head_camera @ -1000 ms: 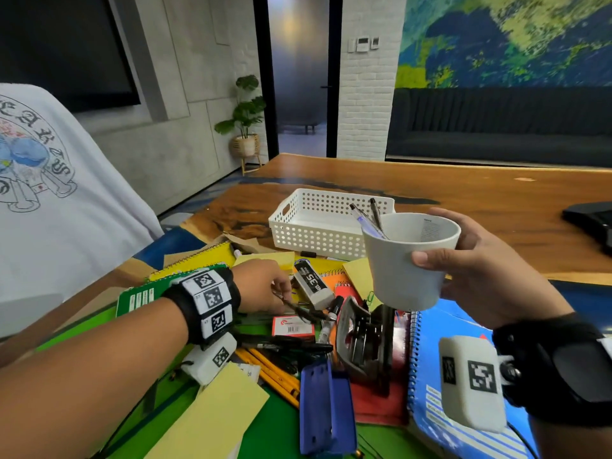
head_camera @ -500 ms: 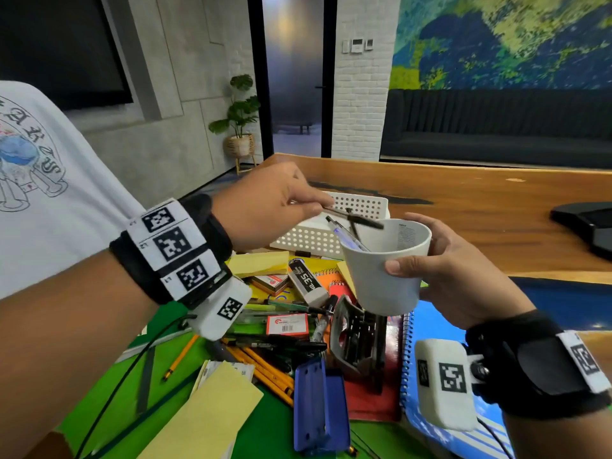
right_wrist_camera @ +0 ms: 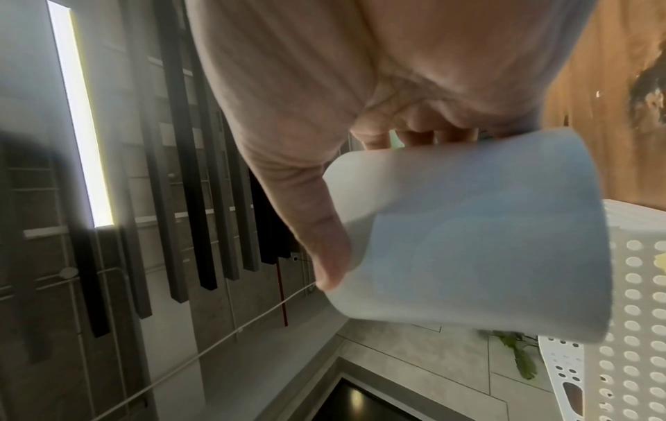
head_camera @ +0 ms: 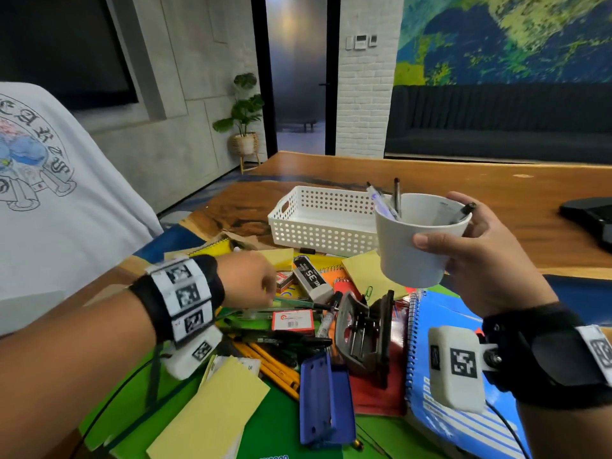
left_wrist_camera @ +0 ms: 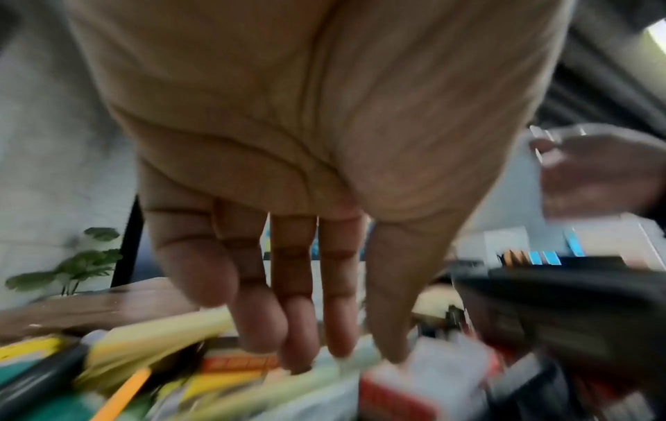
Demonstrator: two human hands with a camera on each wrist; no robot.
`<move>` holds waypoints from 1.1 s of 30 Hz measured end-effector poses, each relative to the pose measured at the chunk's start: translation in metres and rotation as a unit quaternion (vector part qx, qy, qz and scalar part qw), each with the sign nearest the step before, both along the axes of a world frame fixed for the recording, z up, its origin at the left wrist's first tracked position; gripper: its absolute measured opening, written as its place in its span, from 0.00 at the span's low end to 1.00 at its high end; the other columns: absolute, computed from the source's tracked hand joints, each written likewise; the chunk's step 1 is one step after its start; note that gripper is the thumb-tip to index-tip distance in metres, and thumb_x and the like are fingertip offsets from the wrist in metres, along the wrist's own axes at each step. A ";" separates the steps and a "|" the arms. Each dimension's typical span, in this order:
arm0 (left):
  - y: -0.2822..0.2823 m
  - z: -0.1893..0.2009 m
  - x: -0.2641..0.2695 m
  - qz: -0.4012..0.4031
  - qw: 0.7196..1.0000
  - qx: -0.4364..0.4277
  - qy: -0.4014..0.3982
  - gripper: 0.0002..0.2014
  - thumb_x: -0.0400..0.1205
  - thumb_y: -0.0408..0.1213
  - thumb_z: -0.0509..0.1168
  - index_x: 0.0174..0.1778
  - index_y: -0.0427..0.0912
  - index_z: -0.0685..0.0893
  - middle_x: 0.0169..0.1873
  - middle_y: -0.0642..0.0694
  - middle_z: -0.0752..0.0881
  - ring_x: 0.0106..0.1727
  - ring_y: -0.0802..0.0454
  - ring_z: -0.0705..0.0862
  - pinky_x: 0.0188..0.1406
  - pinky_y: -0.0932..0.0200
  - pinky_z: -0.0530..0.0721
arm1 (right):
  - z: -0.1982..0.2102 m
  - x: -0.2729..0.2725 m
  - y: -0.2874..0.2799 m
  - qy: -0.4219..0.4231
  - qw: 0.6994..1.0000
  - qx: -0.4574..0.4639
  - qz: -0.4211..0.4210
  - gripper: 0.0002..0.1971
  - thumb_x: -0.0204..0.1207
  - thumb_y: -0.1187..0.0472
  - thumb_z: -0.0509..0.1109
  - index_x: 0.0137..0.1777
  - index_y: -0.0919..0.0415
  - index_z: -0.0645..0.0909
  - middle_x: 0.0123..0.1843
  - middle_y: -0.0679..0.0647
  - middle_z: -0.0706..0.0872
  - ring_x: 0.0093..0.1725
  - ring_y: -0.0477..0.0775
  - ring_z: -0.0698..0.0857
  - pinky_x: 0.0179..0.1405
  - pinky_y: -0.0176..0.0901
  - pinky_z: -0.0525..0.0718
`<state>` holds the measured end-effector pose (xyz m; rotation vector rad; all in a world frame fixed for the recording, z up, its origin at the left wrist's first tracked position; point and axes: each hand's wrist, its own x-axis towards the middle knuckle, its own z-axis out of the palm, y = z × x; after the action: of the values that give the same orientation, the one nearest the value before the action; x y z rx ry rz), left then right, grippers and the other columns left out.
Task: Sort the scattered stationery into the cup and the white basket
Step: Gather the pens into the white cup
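My right hand (head_camera: 463, 246) grips a white cup (head_camera: 420, 240) in the air over the pile's right side. Several pens (head_camera: 390, 203) stand in the cup, and a black one (head_camera: 463, 212) leans on its right rim. In the right wrist view my thumb and fingers wrap the cup (right_wrist_camera: 486, 242). Behind it on the wooden table sits the white perforated basket (head_camera: 324, 223). My left hand (head_camera: 265, 286) hangs low over the scattered stationery, just above a green pen (head_camera: 298, 303). In the blurred left wrist view its fingers (left_wrist_camera: 299, 336) are straight and hold nothing.
The pile holds black markers (head_camera: 288, 339), yellow pencils (head_camera: 271, 362), a red-white box (head_camera: 293, 321), a hole punch (head_camera: 361, 332), a blue case (head_camera: 326, 402), a blue notebook (head_camera: 440, 359) and yellow pads (head_camera: 215, 412). A person in a white shirt (head_camera: 49, 193) stands at the left.
My left hand lifted a black pen from the pile to the cup, let it go inside, and has come back down to the pile with nothing in it. The cup shifted slightly right.
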<state>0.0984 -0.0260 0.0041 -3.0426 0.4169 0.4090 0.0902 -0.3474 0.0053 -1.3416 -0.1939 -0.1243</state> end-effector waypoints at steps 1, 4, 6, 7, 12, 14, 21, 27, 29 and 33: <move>0.002 -0.011 -0.002 0.002 0.998 0.039 0.042 0.08 0.81 0.51 0.69 0.52 0.55 0.90 0.45 0.58 0.88 0.48 0.56 0.85 0.52 0.56 0.86 | 0.000 0.000 -0.001 -0.005 1.000 0.005 -0.004 0.51 0.54 0.67 0.85 0.79 0.48 0.69 0.68 0.53 0.85 0.67 0.65 0.85 0.58 0.64 0.88; 0.008 -0.027 -0.009 0.000 0.997 0.035 0.063 0.08 0.80 0.51 0.70 0.52 0.56 0.89 0.45 0.59 0.88 0.48 0.58 0.85 0.52 0.57 0.86 | 0.000 0.001 -0.001 -0.006 1.000 0.001 0.010 0.50 0.55 0.69 0.86 0.79 0.48 0.70 0.68 0.54 0.85 0.67 0.66 0.85 0.59 0.65 0.87; 0.011 -0.030 -0.011 -0.019 0.997 0.031 0.064 0.08 0.81 0.52 0.69 0.52 0.56 0.89 0.46 0.60 0.89 0.49 0.57 0.85 0.54 0.55 0.86 | -0.002 0.003 -0.001 -0.006 1.000 -0.010 0.022 0.50 0.54 0.66 0.88 0.78 0.48 0.71 0.68 0.56 0.86 0.67 0.67 0.85 0.61 0.66 0.87; 0.013 -0.031 -0.011 -0.025 0.996 0.032 0.077 0.09 0.81 0.53 0.68 0.53 0.57 0.89 0.48 0.60 0.89 0.50 0.57 0.85 0.55 0.53 0.86 | -0.003 0.004 0.000 -0.007 1.000 -0.012 0.025 0.51 0.52 0.64 0.89 0.78 0.49 0.72 0.68 0.57 0.86 0.67 0.67 0.85 0.61 0.65 0.87; 0.014 -0.034 -0.015 -0.024 0.994 0.003 0.103 0.08 0.82 0.50 0.70 0.55 0.56 0.87 0.47 0.60 0.87 0.46 0.59 0.84 0.53 0.56 0.86 | -0.005 0.004 0.006 -0.012 0.999 -0.019 0.040 0.63 0.36 0.53 0.95 0.78 0.52 0.72 0.67 0.58 0.87 0.67 0.66 0.86 0.58 0.61 0.88; 0.015 -0.035 -0.015 -0.036 0.995 0.005 0.091 0.06 0.82 0.48 0.69 0.53 0.56 0.86 0.46 0.58 0.87 0.47 0.58 0.84 0.51 0.57 0.84 | -0.006 0.005 0.007 -0.013 0.999 -0.017 0.040 0.65 0.35 0.52 0.95 0.79 0.52 0.71 0.67 0.57 0.87 0.67 0.65 0.86 0.60 0.62 0.87; 0.010 0.014 -0.006 -0.024 0.955 -0.277 -0.105 0.06 0.88 0.46 0.61 0.58 0.59 0.81 0.38 0.52 0.89 0.41 0.53 0.88 0.46 0.47 0.88 | -0.007 0.003 0.012 -0.015 0.998 -0.020 0.050 0.66 0.32 0.53 0.95 0.78 0.53 0.71 0.64 0.55 0.89 0.63 0.61 0.89 0.54 0.53 0.88; -0.019 0.077 -0.002 -0.193 0.903 -0.205 -0.325 0.12 0.84 0.55 0.62 0.58 0.65 0.89 0.44 0.57 0.86 0.48 0.57 0.84 0.52 0.43 0.82 | -0.009 -0.002 0.024 -0.019 0.994 -0.013 0.105 0.54 0.46 0.70 0.87 0.77 0.56 0.72 0.63 0.57 0.90 0.63 0.60 0.89 0.52 0.47 0.87; -0.032 0.085 -0.002 -0.260 0.878 -0.127 -0.380 0.14 0.82 0.56 0.62 0.58 0.64 0.90 0.47 0.57 0.85 0.51 0.53 0.84 0.55 0.42 0.76 | -0.012 -0.002 0.029 -0.016 0.993 -0.012 0.120 0.62 0.38 0.64 0.93 0.78 0.57 0.71 0.65 0.59 0.89 0.63 0.60 0.89 0.55 0.49 0.86; -0.046 0.086 -0.011 -0.321 0.811 -0.195 -0.449 0.09 0.83 0.46 0.69 0.56 0.54 0.92 0.48 0.53 0.86 0.52 0.48 0.82 0.52 0.47 0.75 | -0.009 -0.004 0.031 -0.029 0.991 0.006 0.129 0.67 0.30 0.55 0.96 0.78 0.57 0.73 0.66 0.58 0.89 0.64 0.59 0.89 0.54 0.47 0.89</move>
<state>0.0879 -0.0719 0.0897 -2.6873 1.4499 -1.2085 0.0864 -0.3165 -0.0041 -1.2899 -0.4131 0.0527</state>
